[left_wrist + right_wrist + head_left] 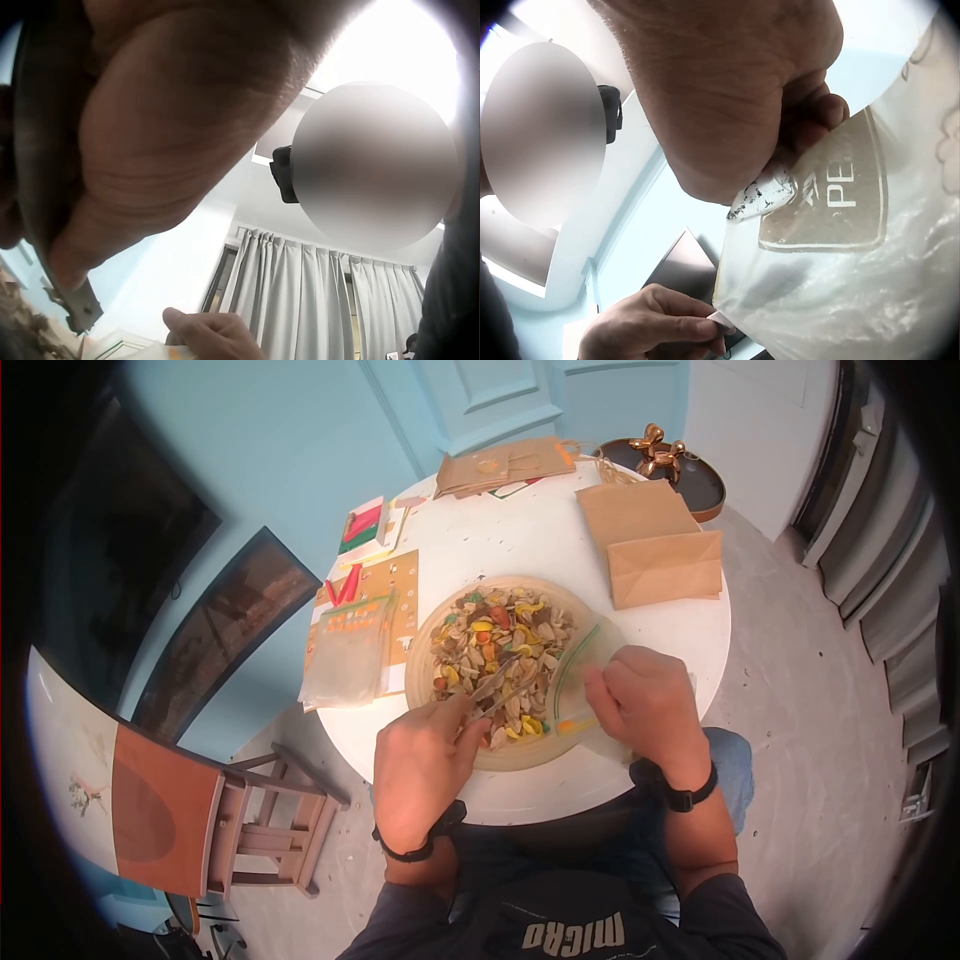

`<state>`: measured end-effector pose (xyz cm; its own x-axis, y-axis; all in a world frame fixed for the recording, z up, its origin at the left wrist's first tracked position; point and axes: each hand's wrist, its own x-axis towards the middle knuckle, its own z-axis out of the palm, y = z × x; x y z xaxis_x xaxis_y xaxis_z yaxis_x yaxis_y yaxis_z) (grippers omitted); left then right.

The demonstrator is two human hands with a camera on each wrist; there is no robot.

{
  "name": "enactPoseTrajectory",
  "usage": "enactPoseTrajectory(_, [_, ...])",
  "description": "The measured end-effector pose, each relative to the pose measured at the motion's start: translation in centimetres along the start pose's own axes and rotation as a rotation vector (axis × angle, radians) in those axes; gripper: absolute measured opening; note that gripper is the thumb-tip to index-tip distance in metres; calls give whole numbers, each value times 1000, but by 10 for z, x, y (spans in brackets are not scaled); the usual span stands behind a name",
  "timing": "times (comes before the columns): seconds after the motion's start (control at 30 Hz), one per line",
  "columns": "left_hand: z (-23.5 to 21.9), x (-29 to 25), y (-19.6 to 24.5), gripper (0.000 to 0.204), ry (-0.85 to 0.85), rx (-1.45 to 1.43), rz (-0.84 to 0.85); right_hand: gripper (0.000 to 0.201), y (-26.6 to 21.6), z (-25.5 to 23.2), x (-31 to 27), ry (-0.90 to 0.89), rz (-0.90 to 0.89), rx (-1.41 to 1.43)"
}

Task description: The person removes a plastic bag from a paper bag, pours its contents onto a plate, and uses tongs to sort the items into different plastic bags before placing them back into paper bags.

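Note:
A wide round tray (pixel 424 670) in front of me is heaped with small dried pieces (pixel 510 635), mostly beige, with yellow, orange and green among them. My left hand (pixel 422 760) grips tongs (pixel 488 688), whose tips reach into the heap. Close by the left wrist camera, the tongs (pixel 75 306) run past the thumb. My right hand (pixel 645 700) pinches the edge of a frosted zip bag (pixel 572 678) with a green seal line, held tilted over the tray's right side. Printed letters show on this bag (pixel 840 292) in the right wrist view.
Another frosted bag (pixel 345 660) lies at the table's left, near a red object (pixel 345 585) on patterned brown paper (pixel 402 580). Brown paper bags (pixel 665 560) lie at the right, and more paper bags (pixel 505 465) at the far edge. A wooden chair (pixel 270 825) stands left.

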<state>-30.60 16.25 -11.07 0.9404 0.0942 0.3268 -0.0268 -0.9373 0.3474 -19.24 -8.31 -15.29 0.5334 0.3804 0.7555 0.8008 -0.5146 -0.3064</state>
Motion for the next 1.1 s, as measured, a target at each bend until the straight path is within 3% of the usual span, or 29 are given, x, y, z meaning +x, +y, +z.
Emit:
enactPoseTrajectory(0.1, [5, 2, 6, 28, 22, -64, 42, 36, 0, 5, -1, -16, 11, 33])
enactPoseTrajectory(0.2, [14, 7, 19, 30, -77, -102, 174, 38, 1, 5, 0, -2, 21, 59])
enactPoseTrajectory(0.57, [-4, 2, -15, 37, -18, -33, 32, 39, 11, -18, 2, 69, -6, -49])
enactPoseTrajectory(0.67, [-11, -3, -26, 39, -25, 9, -23, 41, 3, -38, 5, 203, -16, -50])
enactPoseTrajectory(0.87, [-22, -16, -42, 41, -161, 101, -68, 42, 11, -23, 4, 119, 22, -54])
enactPoseTrajectory(1.1, [-13, -16, -48, 37, -121, 159, -64, 42, 6, -14, 7, 99, 0, -50])
